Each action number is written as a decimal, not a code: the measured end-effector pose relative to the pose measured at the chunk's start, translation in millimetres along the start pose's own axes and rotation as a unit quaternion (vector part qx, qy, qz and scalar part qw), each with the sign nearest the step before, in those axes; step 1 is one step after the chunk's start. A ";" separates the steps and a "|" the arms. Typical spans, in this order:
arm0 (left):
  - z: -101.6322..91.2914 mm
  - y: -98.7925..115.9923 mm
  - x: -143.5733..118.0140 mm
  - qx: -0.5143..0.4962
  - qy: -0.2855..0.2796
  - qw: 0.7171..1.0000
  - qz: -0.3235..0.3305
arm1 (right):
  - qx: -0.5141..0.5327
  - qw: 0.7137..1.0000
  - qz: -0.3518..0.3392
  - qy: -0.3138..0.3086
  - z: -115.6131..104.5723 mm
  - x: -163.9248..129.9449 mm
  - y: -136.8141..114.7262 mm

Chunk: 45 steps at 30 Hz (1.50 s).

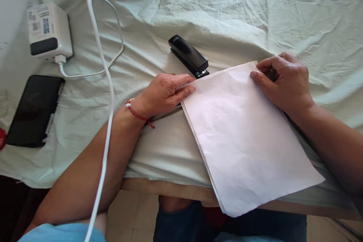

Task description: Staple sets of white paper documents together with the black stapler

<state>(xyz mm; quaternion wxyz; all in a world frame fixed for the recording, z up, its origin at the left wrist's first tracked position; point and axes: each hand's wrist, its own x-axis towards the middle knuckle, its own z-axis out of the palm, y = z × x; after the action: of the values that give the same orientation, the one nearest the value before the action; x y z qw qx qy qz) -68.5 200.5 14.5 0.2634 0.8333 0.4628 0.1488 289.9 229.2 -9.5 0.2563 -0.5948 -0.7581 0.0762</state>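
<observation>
My left hand (166, 94) and right hand (283, 81) pinch the top corners of the paper (244, 136), thin, floppy, easily creased, beside the stapler (188, 56).

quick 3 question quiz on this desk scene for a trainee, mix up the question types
1. True or false: the black stapler lies on top of the paper stack.
2. Which hand holds the stack's top right corner? A) left hand B) right hand
3. Fill in: the white cable plugs into the white ____.

Key
1. False; it lies beside the stack's upper left corner.
2. B
3. charger
</observation>
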 end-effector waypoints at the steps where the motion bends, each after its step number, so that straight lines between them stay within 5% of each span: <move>1: 0.0 -0.2 -0.1 0.001 -0.001 1.000 -0.001 | 0.000 1.000 -0.004 0.001 0.9 0.0 1.1; 7: 0.6 -2.8 0.0 -0.001 -0.004 1.000 0.010 | 0.009 0.999 -0.036 0.024 4.4 1.0 4.2; 24: -0.3 -1.5 -0.8 0.003 0.000 1.000 0.015 | 0.063 0.997 -0.019 -0.040 -4.2 2.9 -11.9; 31: -0.6 0.2 -2.2 0.017 -0.017 1.000 -0.006 | 0.128 0.988 -0.087 -0.019 -3.6 -0.7 -17.8; 45: 4.6 -5.5 -1.2 0.043 0.002 0.998 0.039 | 0.029 0.999 -0.021 0.005 -2.0 2.1 -16.7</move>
<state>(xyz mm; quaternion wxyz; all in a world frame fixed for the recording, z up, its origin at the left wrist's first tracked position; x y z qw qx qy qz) -70.7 200.4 7.6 0.2204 0.8607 0.4368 0.1406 276.1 226.1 -0.1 0.2781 -0.5718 -0.7666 0.0898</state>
